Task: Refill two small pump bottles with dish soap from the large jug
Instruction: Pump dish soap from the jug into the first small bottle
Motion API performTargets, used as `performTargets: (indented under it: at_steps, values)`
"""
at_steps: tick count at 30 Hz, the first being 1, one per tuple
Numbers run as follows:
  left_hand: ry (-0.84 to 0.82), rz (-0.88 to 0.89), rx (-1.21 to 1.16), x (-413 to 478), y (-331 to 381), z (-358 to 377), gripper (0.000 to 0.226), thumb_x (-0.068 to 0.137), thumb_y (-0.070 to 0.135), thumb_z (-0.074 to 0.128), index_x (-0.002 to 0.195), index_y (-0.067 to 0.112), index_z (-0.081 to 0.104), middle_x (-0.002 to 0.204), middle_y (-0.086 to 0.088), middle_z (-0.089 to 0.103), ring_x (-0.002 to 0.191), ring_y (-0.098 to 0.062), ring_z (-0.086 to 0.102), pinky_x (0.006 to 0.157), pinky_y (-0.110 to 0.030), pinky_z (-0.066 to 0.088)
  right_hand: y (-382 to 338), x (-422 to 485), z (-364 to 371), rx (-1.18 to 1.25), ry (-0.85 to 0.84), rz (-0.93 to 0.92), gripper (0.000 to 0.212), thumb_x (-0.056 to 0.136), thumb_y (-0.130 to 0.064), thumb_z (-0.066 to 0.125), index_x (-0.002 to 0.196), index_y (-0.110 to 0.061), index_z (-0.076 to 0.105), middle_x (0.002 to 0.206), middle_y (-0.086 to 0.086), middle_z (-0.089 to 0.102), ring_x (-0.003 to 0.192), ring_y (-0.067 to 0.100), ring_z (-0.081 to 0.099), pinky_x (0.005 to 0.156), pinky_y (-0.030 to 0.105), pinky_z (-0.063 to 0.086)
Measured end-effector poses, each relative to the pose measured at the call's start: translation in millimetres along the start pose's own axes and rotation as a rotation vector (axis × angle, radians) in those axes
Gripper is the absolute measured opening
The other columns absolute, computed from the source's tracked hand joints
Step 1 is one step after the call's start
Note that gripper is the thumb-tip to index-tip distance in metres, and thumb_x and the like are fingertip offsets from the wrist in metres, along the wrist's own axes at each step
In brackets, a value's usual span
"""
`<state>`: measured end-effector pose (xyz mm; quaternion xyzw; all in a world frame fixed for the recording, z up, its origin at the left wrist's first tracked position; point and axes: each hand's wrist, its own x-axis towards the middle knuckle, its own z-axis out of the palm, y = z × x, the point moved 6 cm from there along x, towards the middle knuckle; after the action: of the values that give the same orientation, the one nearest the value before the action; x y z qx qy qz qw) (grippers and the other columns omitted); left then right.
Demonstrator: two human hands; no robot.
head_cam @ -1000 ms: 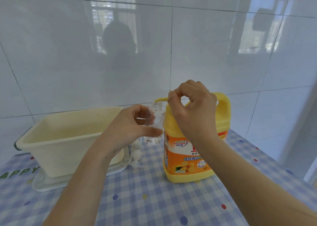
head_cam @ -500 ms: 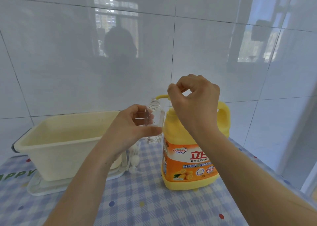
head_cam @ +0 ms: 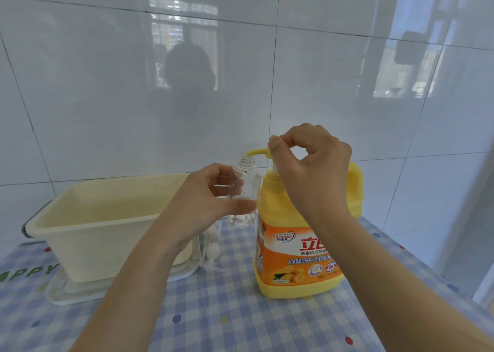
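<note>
A large yellow dish soap jug (head_cam: pixel 294 255) with an orange label stands on the checked tablecloth at centre right. My right hand (head_cam: pixel 312 170) sits on its yellow pump head (head_cam: pixel 258 152), fingers curled over the top, and the pump stem is raised. The yellow spout points left over the open neck of a small clear bottle (head_cam: pixel 247 180). My left hand (head_cam: pixel 211 199) grips that bottle by its body, upright and close against the jug's left side. A white pump cap (head_cam: pixel 212 250) lies on the cloth below my left hand.
A cream plastic tub (head_cam: pixel 88 223) stands at left on a clear tray (head_cam: pixel 77 293). White wall tiles rise right behind the jug. The blue checked tablecloth (head_cam: pixel 227 311) spreads toward me, and its right edge drops off near a doorway.
My right hand and the jug's pump head have risen from the pressed-down position. The small bottle stays under the spout in my left hand. My view has shifted slightly.
</note>
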<state>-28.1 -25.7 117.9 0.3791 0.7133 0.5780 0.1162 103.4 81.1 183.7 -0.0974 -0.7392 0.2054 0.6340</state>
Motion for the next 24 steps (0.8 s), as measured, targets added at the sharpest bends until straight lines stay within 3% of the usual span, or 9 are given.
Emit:
performTargets:
  at_steps: [5,11,24]
  values:
    - [-0.01,-0.018,0.001,-1.2,0.0,-0.9,0.072,0.032,0.042,0.084,0.1,0.023,0.069,0.1,0.004,0.074,0.096,-0.015,0.071,0.096,-0.045,0.055,-0.9,-2.9,2.5,0.004,0.005,-0.008,0.026,0.078,-0.017,0.059,0.056,-0.004,0.059,0.054,0.004,0.055,0.062,0.021,0.048,0.061,0.026,0.034]
    - [-0.037,-0.051,0.072,0.5,-9.3,-0.2,0.05,0.056,0.014,0.092,0.099,0.023,0.069,0.101,0.006,0.074,0.1,-0.014,0.069,0.097,-0.047,0.053,6.9,-16.8,6.0,-0.033,0.0,-0.023,0.025,0.077,-0.013,0.058,0.054,-0.004,0.054,0.052,0.004,0.051,0.059,0.022,0.045,0.055,0.02,0.029]
    - [-0.107,-0.049,0.038,0.7,-13.0,6.0,0.059,0.057,0.027,0.089,0.11,0.024,0.064,0.107,0.007,0.071,0.098,-0.009,0.069,0.092,-0.042,0.057,7.6,-18.9,6.4,-0.021,-0.009,-0.029,0.025,0.078,-0.013,0.057,0.055,-0.004,0.055,0.053,0.003,0.052,0.059,0.02,0.045,0.057,0.023,0.033]
